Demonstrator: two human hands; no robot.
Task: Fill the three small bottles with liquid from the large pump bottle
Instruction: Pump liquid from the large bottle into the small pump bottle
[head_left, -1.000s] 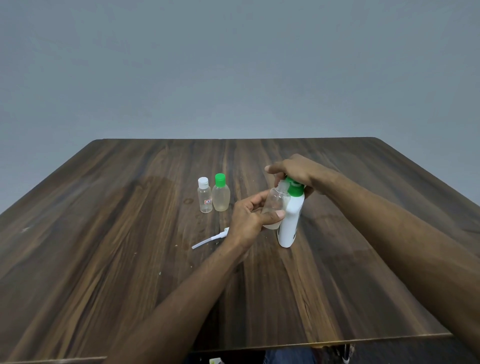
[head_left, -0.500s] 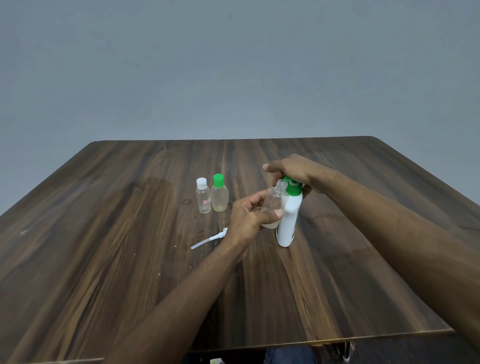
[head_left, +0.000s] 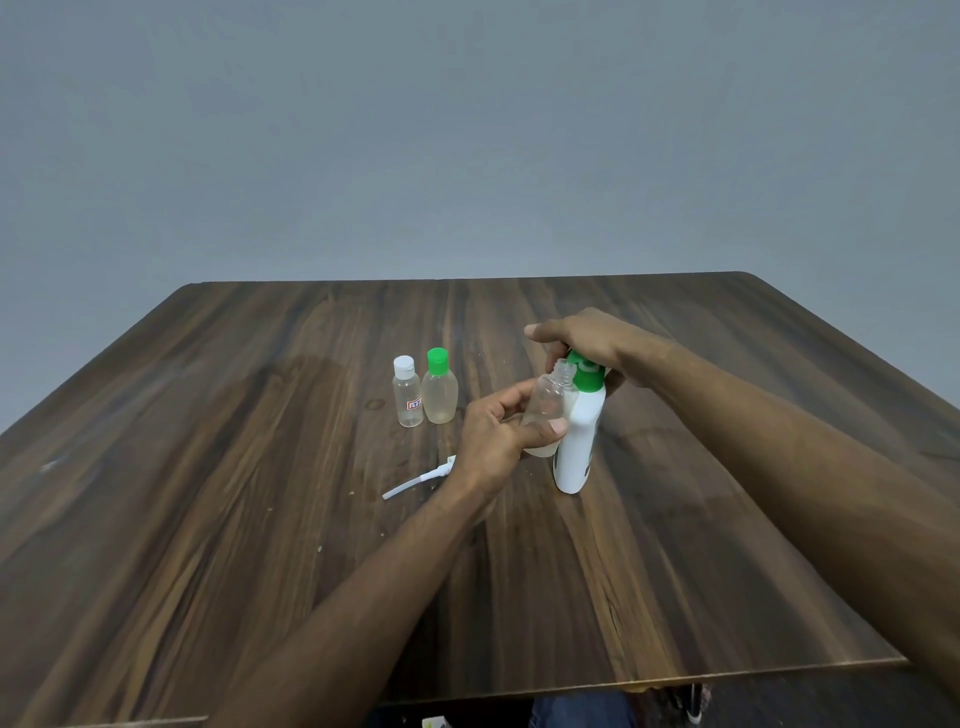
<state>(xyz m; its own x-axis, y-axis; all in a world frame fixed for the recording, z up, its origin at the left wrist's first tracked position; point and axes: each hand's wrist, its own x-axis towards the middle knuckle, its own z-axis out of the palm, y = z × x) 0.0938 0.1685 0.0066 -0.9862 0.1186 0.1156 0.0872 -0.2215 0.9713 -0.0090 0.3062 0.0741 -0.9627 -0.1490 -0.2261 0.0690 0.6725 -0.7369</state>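
Observation:
The large white pump bottle (head_left: 577, 441) with a green pump head (head_left: 588, 375) stands right of the table's middle. My right hand (head_left: 582, 340) lies over the pump head, fingers curled round it. My left hand (head_left: 498, 431) holds a small clear uncapped bottle (head_left: 550, 408) tilted against the big bottle, its open neck just under the pump. A little liquid shows at its bottom. Two capped small bottles stand to the left: one with a white cap (head_left: 406, 392) and one with a green cap (head_left: 439, 387), both upright and side by side.
A white spray top with its thin tube (head_left: 415, 482) lies on the dark wooden table (head_left: 208, 493) just left of my left wrist. The table's near edge (head_left: 675, 673) runs below my forearms. A plain grey wall stands behind.
Both hands and the bottles hold nearly the same pose. The small clear bottle sits a bit lower beside the pump head than one second ago.

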